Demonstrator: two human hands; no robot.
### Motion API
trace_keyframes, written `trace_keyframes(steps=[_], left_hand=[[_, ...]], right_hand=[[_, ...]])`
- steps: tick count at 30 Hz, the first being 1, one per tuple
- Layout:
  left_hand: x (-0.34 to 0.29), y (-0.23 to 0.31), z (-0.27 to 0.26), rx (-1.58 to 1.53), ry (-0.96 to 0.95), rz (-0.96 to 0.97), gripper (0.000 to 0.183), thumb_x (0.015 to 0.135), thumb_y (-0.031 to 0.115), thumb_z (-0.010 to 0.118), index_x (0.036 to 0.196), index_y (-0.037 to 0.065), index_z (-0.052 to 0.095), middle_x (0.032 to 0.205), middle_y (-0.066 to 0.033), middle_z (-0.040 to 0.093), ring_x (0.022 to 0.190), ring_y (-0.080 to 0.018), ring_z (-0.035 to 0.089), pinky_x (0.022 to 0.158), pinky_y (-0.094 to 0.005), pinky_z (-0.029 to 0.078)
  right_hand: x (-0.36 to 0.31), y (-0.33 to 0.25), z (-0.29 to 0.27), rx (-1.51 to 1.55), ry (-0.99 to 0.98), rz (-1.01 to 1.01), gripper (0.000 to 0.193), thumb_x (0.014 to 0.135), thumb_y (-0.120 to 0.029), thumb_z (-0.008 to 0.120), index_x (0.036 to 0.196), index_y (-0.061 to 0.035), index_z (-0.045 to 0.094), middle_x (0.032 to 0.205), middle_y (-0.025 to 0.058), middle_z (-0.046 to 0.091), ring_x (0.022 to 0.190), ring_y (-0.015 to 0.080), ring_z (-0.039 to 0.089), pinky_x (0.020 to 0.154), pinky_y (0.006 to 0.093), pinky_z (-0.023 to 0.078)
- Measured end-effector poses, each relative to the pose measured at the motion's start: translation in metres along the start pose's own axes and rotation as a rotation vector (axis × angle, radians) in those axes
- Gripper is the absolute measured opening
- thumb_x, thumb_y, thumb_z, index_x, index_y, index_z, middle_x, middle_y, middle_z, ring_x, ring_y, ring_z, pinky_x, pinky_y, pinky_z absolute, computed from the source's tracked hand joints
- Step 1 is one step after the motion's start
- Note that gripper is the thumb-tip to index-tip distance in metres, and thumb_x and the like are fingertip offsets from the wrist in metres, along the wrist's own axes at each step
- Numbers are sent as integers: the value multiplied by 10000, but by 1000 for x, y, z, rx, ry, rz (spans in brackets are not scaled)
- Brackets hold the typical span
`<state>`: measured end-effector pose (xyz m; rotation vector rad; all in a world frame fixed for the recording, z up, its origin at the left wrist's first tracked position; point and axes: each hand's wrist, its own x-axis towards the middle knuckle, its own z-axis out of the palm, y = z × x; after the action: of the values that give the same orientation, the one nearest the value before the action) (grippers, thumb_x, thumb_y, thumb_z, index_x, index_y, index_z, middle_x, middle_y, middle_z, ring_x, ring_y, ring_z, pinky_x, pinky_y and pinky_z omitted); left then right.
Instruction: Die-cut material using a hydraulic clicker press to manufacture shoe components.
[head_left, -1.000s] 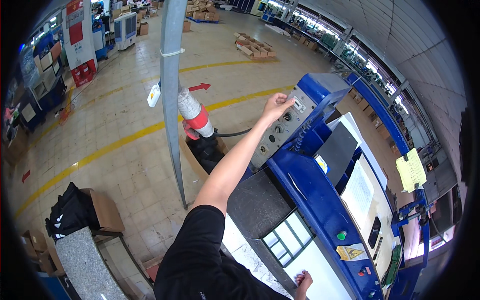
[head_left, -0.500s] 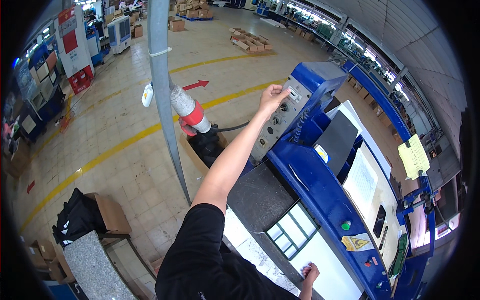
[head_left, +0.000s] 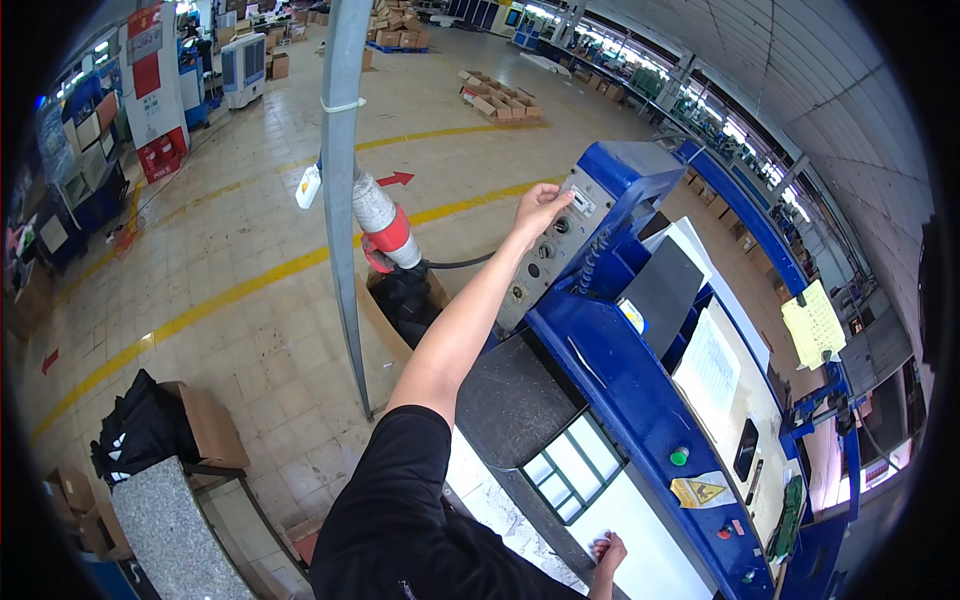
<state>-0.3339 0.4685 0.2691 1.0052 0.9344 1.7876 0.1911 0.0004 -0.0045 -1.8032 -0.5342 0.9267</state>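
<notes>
My nearer left grip (head_left: 541, 208), loosely open, is at the slanting control panel (head_left: 553, 263), upper end; right grip (head_left: 609, 550), closure unclear

Compared with half a second earlier, the view (the head camera has shifted) places the grey pole (head_left: 341, 200) farther right, the blue control box (head_left: 608, 182) lower.

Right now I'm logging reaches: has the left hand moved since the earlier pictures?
No, not noticeably: the left hand stays at the grey panel, by its display.
</notes>
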Motion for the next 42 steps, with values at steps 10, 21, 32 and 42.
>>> trace_keyframes(steps=[10, 21, 32, 42], left_hand=[[9, -10, -2, -49, 28, 50, 503, 803, 335, 776, 1111, -11, 579, 1017, -98, 652, 925, -145, 613, 829, -270, 482], [1, -2, -1, -15, 5, -14, 454, 807, 289, 761, 1129, 12, 599, 1039, -91, 660, 970, -158, 611, 866, -285, 470], [0, -1, -6, -93, 19, -50, 371, 822, 250, 737, 1099, 40, 606, 1010, -60, 661, 960, -145, 601, 840, -297, 471], [-1, 9, 1, -4, 47, -6, 424, 783, 260, 796, 1064, 15, 592, 1003, -95, 657, 898, -141, 621, 794, -267, 494]], right_hand=[[2, -5, 7, -15, 1, 0, 261, 916, -255, 512, 861, -15, 601, 566, 87, 580, 410, 139, 499, 389, 248, 369], [4, -2, 2, 19, -23, 3, 271, 933, -249, 502, 849, -9, 593, 547, 78, 566, 393, 123, 477, 367, 235, 343], [2, -2, 9, -8, 30, -18, 270, 931, -243, 503, 854, -2, 598, 549, 82, 567, 392, 127, 483, 364, 238, 348], [2, -1, 7, 5, 45, -25, 272, 930, -240, 503, 841, -2, 596, 544, 88, 566, 385, 133, 481, 361, 241, 345]])
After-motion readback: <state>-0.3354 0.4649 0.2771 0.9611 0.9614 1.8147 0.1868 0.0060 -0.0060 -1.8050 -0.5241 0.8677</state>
